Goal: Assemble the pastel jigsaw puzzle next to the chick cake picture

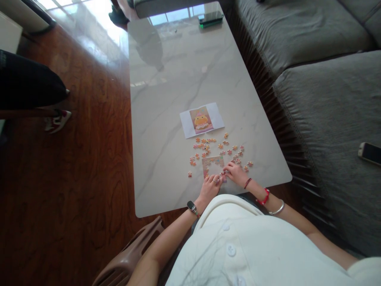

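Observation:
A partly assembled jigsaw puzzle [212,159] lies near the table's front edge, joined pieces round its border and a pale gap in the middle. My left hand [210,188] rests at its lower edge, fingers drawn together; what lies under the fingertips is hidden. At the puzzle's lower right, my right hand [236,174] pinches a small pinkish puzzle piece [223,173], close to the left fingertips. Loose orange and pink puzzle pieces [206,147] are scattered above and to both sides. Behind them lies a creased paper sheet [187,125] with a printed picture of a yellow cartoon figure.
The white marbled table [166,159] has a dark phone-like object [210,18] at its far end. A grey sofa [327,103] runs along the right, a phone [370,153] on it. A brown plastic stool [131,254] stands lower left. Another person's shoe [58,122] shows at left.

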`<action>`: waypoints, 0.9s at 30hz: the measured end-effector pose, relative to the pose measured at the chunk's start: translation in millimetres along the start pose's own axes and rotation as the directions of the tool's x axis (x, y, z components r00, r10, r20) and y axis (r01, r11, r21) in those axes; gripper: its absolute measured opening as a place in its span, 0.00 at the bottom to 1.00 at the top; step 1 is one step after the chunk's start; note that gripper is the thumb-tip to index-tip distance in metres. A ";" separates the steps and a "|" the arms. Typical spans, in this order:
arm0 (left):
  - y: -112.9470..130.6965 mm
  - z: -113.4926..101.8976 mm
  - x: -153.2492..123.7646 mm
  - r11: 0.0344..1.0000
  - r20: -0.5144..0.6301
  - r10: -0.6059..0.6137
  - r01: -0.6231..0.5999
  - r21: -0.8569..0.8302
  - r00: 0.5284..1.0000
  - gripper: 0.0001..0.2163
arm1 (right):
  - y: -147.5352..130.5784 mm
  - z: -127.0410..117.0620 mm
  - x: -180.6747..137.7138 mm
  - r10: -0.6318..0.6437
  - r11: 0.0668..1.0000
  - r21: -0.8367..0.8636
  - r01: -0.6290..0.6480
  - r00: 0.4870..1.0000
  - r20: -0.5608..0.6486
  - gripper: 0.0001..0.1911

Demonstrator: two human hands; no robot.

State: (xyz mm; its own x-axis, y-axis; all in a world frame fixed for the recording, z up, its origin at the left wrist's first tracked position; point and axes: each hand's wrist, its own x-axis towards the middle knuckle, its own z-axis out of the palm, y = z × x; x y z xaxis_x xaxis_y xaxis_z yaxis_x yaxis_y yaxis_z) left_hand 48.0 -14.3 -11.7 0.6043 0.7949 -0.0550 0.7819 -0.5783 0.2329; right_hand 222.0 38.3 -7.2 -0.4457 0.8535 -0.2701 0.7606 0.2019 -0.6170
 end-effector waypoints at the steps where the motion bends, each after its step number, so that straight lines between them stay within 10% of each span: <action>1: 0.4 -0.8 0.7 1.000 0.017 0.006 -0.006 0.010 1.000 0.15 | -1.1 2.6 -1.4 0.014 1.000 -0.009 -0.014 1.000 0.006 0.06; 16: 7.2 -12.2 7.6 0.998 0.257 -0.035 0.048 -0.044 0.966 0.17 | -11.7 5.1 -4.1 -0.019 1.000 -0.004 0.019 1.000 -0.002 0.04; 21: 8.0 -13.7 6.9 0.997 0.251 -0.029 0.047 -0.066 0.967 0.18 | -6.6 -2.8 7.8 0.029 0.998 0.062 -0.017 0.979 -0.201 0.05; 27: 7.7 -10.6 12.1 0.986 0.160 -0.063 0.087 -0.144 0.985 0.15 | 5.2 -19.8 39.6 0.087 0.992 -0.076 -0.099 0.986 -0.142 0.07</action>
State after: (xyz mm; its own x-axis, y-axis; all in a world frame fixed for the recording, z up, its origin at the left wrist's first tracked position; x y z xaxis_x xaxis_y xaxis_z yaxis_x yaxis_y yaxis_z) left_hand 59.7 -7.1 -0.3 0.5703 0.7903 -0.2240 0.8010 -0.4745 0.3650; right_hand 217.6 82.6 -6.5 -0.3058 0.9275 -0.2151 0.8346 0.1524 -0.5293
